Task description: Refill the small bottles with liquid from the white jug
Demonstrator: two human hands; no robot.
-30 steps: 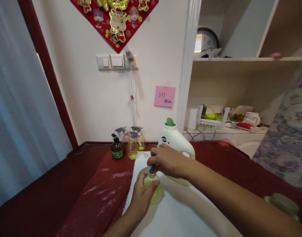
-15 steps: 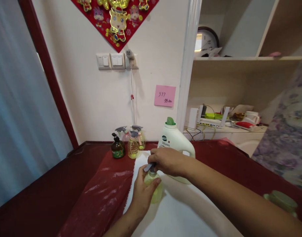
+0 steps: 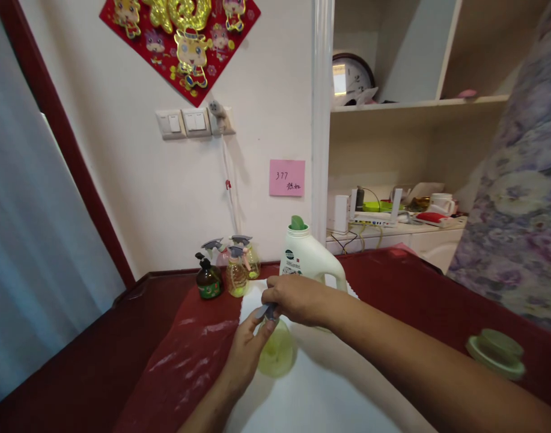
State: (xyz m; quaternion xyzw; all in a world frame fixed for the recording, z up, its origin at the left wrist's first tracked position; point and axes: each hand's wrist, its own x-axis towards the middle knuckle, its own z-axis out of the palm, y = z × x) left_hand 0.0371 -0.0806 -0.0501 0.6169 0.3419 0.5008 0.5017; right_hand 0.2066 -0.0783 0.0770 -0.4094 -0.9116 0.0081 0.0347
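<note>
The small spray bottle (image 3: 279, 356), round-bellied and filled with yellow-green liquid, stands upright just below the middle of the frame on a white cloth (image 3: 338, 391). Its long axis runs straight up to the grey spray head (image 3: 265, 311). Both hands meet on it. The left hand (image 3: 244, 355) rises from the lower edge and curls round the bottle's left flank, fingertips at the neck. The right hand (image 3: 297, 299) reaches in from the lower right and closes from above, pinching the spray head. Just behind stands a white jug (image 3: 302, 258), with little bottles (image 3: 228, 273) left of it on the red-covered worktop (image 3: 180, 361).
</note>
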